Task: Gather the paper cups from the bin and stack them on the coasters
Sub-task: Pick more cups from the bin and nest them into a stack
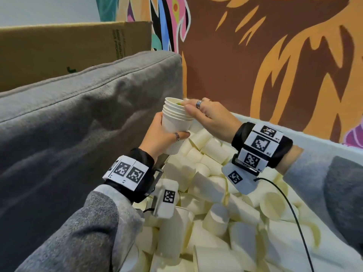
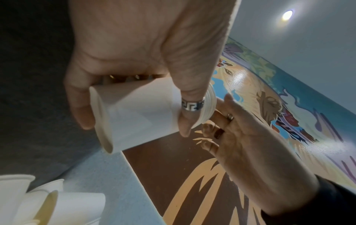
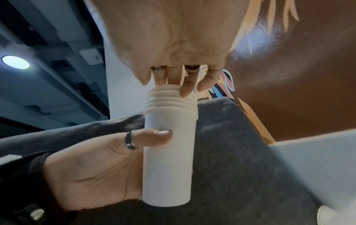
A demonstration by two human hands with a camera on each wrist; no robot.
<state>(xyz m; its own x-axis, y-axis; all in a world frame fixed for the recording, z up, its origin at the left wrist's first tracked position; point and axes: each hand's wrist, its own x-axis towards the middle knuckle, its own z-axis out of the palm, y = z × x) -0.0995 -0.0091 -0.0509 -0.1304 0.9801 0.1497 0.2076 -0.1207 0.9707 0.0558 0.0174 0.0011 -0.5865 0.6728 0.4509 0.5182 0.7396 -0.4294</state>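
Note:
My left hand (image 1: 163,134) grips a stack of several nested white paper cups (image 1: 174,124) by its lower half, thumb across the front, and holds it above the bin's far left corner. My right hand (image 1: 208,116) reaches over the stack's top, fingers fairly straight, with fingertips (image 3: 185,92) touching the upper rims. The left wrist view shows the stack (image 2: 138,111) lying across my left hand (image 2: 125,60), my right hand (image 2: 240,144) just beyond its rims. In the right wrist view the stack (image 3: 169,159) stands upright in my left hand (image 3: 96,167). No coasters are in view.
The pale bin (image 1: 294,134) below both wrists is heaped with loose paper cups (image 1: 216,203). A grey cushion (image 1: 78,124) rises at the left, with a cardboard box (image 1: 59,50) behind it. A painted mural wall (image 1: 275,55) stands close behind the bin. A black cable (image 1: 294,213) trails over the cups.

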